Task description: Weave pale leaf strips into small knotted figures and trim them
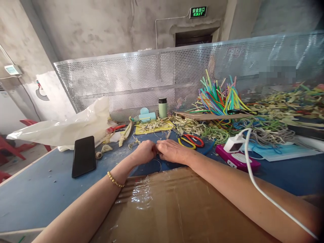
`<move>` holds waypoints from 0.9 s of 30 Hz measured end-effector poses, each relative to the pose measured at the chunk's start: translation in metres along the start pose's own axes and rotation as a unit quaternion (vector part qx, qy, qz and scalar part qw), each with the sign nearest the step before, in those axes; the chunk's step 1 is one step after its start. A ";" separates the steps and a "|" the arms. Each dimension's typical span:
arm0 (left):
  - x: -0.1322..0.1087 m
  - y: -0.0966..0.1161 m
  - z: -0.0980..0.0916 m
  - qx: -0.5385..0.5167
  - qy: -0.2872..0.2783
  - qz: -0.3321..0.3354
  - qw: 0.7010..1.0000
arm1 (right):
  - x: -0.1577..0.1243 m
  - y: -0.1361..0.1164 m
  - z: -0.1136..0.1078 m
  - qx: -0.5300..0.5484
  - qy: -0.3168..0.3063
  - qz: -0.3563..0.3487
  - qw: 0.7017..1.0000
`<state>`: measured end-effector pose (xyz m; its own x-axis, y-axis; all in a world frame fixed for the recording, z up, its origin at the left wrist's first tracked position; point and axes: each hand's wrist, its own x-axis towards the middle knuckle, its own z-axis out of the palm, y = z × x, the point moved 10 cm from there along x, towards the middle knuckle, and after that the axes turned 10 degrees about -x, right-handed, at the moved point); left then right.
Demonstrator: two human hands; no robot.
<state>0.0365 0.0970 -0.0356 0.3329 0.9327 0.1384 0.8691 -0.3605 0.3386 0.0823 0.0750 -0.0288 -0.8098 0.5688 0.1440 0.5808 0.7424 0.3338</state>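
My left hand point(146, 152) and my right hand point(172, 151) meet just beyond the far edge of a taped cardboard sheet point(162, 206). Both are closed, fingers pressed together and knuckles nearly touching. A thin curved strand point(159, 164) shows below them; whatever is pinched between the fingers is hidden. Beyond my right hand lie scissors point(191, 141) with red and yellow handles. Pale dry strips point(154, 126) are scattered on a yellow sheet behind my hands. My forearms reach over the cardboard.
A black phone point(84, 157) and crumpled plastic sheeting point(73, 121) lie left. A green bottle point(162, 108) stands behind. To the right are colourful pipe-cleaner-like stems point(220, 98), a purple power strip point(238, 160) with a white cable point(250, 168), and a blue mask point(280, 152). Perforated metal panels point(126, 77) border the table.
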 end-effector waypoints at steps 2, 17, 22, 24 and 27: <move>0.001 0.000 0.001 -0.024 -0.009 0.015 1.000 | 0.001 0.004 0.003 0.013 -0.012 0.007 1.000; 0.020 -0.003 0.006 0.022 -0.060 -0.018 0.998 | 0.012 0.019 0.009 0.069 -0.106 0.072 0.989; 0.017 -0.004 0.010 0.016 -0.078 -0.013 0.997 | 0.008 0.020 0.017 0.072 -0.082 0.075 0.991; 0.016 -0.004 0.009 0.018 -0.079 -0.016 0.997 | 0.005 0.020 0.013 0.061 -0.048 0.080 0.994; 0.015 -0.002 0.010 0.021 -0.077 -0.019 0.997 | 0.000 0.013 0.005 0.030 -0.002 0.058 0.998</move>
<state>0.0433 0.1119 -0.0432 0.3494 0.9368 -0.0189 0.8957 -0.3280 0.3002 0.0897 0.0865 -0.0291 -0.7368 0.6533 0.1739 0.6744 0.6918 0.2583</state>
